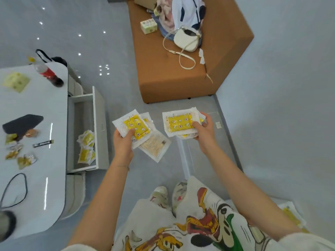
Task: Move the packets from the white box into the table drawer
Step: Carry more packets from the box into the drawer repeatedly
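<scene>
Yellow, star-patterned sachets sealed in white-edged wrappers fill both hands. The left hand [123, 142] is closed around a fanned bunch of packets [137, 129], thumb pressed on the top one, with a paler, cream-faced packet [154, 146] sticking out underneath. The right hand [204, 132] grips a second stack [179, 124] the same way, thumb on top, fingers curled below. Small print runs along the wrapper edges, but it is too blurred to read.

Both bunches are held over the grey floor, to the right of the open table drawer [98, 113]. Inside the drawer, toward its near end, lie more of the same yellow packets [86, 147] in a loose heap.

At the lower right edge, beside the right forearm, another yellow packet [291, 216] shows in what may be the white box; I cannot tell for sure.

On the white table [45, 196] sit a dark flat case [22, 124], a small black stick sachet [43, 143] with unreadable white lettering, torn wrappers [23, 158], a black cable [14, 191] and a cola bottle [49, 74] with a red label, lying on its side. Beyond, a brown sofa [163, 78] holds a white handbag [186, 40], clothes and a small green-printed carton [148, 26].
</scene>
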`<state>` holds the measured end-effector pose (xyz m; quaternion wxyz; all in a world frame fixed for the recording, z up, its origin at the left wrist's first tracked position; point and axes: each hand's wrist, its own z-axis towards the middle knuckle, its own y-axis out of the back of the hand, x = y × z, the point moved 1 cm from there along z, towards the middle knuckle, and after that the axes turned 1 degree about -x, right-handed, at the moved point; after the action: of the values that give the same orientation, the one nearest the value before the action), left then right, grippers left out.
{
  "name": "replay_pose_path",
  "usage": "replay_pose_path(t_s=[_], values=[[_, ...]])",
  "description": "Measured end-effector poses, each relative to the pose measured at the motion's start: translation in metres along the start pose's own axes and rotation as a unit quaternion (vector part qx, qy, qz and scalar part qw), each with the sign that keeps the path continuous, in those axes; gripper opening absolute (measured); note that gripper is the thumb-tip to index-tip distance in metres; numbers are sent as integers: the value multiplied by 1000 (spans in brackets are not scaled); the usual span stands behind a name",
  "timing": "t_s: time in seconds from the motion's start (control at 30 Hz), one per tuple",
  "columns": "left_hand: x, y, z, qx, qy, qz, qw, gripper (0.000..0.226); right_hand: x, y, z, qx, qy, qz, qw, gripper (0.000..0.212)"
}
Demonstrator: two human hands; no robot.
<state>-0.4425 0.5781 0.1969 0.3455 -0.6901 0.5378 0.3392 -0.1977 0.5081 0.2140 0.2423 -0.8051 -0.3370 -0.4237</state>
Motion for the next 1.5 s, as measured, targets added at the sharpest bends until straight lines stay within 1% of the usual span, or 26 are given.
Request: replay_pose_path(t_s=[0.17, 0.3, 0.5, 0.63, 0.7, 0.83, 0.93, 1.0, 1.07, 1.1, 1.13, 1.2, 1.27, 1.43, 1.5], values=[[-14, 32, 26, -62, -1, -36, 997, 35, 4, -55, 36, 58, -13, -38, 997, 49], [-25, 49, 48, -119, 1, -83, 989, 35, 11, -102, 65, 123, -18, -82, 989, 48], [-26, 76, 69, -207, 5, -154, 966, 42, 17, -165, 101, 210, -29, -140, 967, 47], [-23, 97, 73, -245, 6, -199, 949, 45, 17, -202, 113, 257, -32, -176, 950, 46], [-22, 111, 75, -282, 10, -222, 933, 40, 12, -225, 118, 274, -39, -193, 941, 46], [-19, 143, 83, -340, 16, -264, 903, 37, -2, -278, 123, 311, -56, -230, 921, 47], [-18, 170, 92, -375, 13, -295, 879, 27, -17, -321, 124, 337, -64, -248, 906, 45], [-16, 190, 99, -404, 10, -315, 859, 25, -29, -352, 127, 357, -42, -280, 890, 45], [-13, 214, 106, -421, 13, -342, 840, 23, -41, -384, 131, 388, -8, -322, 863, 47], [-11, 227, 110, -425, 17, -355, 833, 22, -47, -399, 133, 395, -10, -332, 857, 48], [-9, 239, 114, -428, 22, -366, 826, 21, -53, -414, 134, 393, -25, -331, 857, 49], [-5, 261, 120, -439, 29, -383, 813, 22, -62, -444, 135, 380, -59, -317, 867, 51], [-1, 278, 129, -447, 29, -392, 803, 23, -69, -471, 138, 371, -70, -310, 872, 51], [17, 302, 164, -463, 59, -422, 777, 25, -106, -524, 157, 374, -72, -348, 857, 47], [30, 304, 187, -481, 78, -415, 768, 25, -130, -540, 171, 368, -81, -367, 851, 47]])
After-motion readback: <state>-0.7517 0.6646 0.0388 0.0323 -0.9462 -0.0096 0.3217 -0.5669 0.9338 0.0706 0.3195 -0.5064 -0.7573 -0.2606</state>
